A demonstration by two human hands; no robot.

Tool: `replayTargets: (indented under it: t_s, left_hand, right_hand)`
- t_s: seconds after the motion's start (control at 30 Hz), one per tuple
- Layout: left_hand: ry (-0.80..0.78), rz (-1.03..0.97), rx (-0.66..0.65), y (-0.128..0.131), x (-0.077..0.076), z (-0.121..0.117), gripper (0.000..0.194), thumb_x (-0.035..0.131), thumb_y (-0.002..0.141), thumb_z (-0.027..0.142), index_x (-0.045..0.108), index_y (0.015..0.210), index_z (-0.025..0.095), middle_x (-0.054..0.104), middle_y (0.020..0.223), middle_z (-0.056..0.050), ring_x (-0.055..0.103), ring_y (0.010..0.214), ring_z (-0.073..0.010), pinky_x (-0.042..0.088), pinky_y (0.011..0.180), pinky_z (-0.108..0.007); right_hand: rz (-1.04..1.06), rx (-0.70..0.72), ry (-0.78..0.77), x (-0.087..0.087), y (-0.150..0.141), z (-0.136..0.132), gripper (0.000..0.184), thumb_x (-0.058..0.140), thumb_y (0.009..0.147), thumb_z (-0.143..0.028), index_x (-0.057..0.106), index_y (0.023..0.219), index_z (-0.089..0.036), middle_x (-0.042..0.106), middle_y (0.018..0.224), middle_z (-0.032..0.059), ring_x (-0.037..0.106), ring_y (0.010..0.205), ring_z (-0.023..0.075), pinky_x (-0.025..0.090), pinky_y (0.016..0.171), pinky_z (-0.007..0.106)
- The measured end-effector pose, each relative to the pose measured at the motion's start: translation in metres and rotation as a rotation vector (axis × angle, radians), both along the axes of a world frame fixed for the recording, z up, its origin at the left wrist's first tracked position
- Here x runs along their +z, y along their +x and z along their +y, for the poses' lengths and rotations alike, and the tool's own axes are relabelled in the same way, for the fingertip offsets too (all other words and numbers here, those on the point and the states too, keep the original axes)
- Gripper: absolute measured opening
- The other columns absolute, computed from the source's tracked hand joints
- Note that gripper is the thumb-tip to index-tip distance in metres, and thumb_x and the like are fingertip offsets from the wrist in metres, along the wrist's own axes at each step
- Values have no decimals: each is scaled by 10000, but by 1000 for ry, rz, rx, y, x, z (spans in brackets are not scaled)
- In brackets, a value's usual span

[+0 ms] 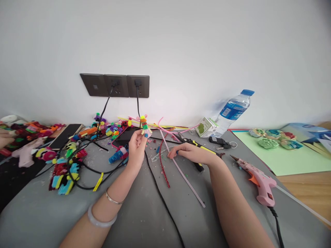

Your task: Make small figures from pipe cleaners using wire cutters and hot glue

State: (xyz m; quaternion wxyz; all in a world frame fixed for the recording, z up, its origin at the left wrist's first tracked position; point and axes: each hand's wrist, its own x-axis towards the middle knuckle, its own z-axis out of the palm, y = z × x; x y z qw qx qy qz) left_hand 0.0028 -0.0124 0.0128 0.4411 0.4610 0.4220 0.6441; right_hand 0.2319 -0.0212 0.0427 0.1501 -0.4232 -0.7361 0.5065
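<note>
My left hand (137, 146) is closed, pinching a small multicoloured pipe-cleaner figure (144, 125) upright between thumb and fingers. Its parts are yellow, orange, green and pale pink. My right hand (187, 153) reaches low over the grey table, fingers curled with their tips together near the surface. A pale lilac pipe cleaner (188, 183) passes beneath those fingertips; whether they grip it or some tiny bit is hidden. Beside it lies a red tinsel pipe cleaner (162, 167). Black-and-yellow pliers (198, 144) lie partly behind my right hand.
A pink glue gun (258, 181) rests at right, near car keys (222, 142). A water bottle (234, 110) leans on the wall behind a small box (205, 126). Black cables (161, 198) cross the table. Pipe-cleaner pieces (64, 175) crowd the left, where another person's hand (5, 137) shows.
</note>
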Motion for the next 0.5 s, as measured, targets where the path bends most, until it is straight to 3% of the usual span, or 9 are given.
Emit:
replayTargets:
  t_s: [0.13,0.27,0.4,0.5]
  left_hand:
    - [-1,3,-23,0,0,0,375,733,779,494,655,980,187,676,837,-30,584,670,-108,436,548,-186]
    - [-33,-27,-69,2,0,0,398,782,726,483,658,963,188,686,862,-39,613,687,-125,468,554,-205]
    - [-110,-112,-195,7,0,-3,434,840,655,447,666,949,179,703,856,-42,640,688,-140,528,609,-250]
    - [-194,-166,-291,10,0,-6,447,865,626,400,680,955,162,711,830,-41,659,701,-147,561,700,-296]
  right_hand:
    - [26,-75,103,-6,-4,4,199,428,762,-151,617,718,-193,702,845,44,623,835,194,480,808,326]
    - [82,-182,218,-6,-3,7,172,415,738,-155,583,739,-196,651,800,26,563,740,168,445,728,297]
    - [47,-298,361,22,5,-7,193,413,746,-172,601,784,-194,620,779,22,548,721,169,429,689,288]
    - [-159,-462,402,47,29,-36,185,430,782,-223,606,837,-214,667,817,30,590,739,187,436,685,298]
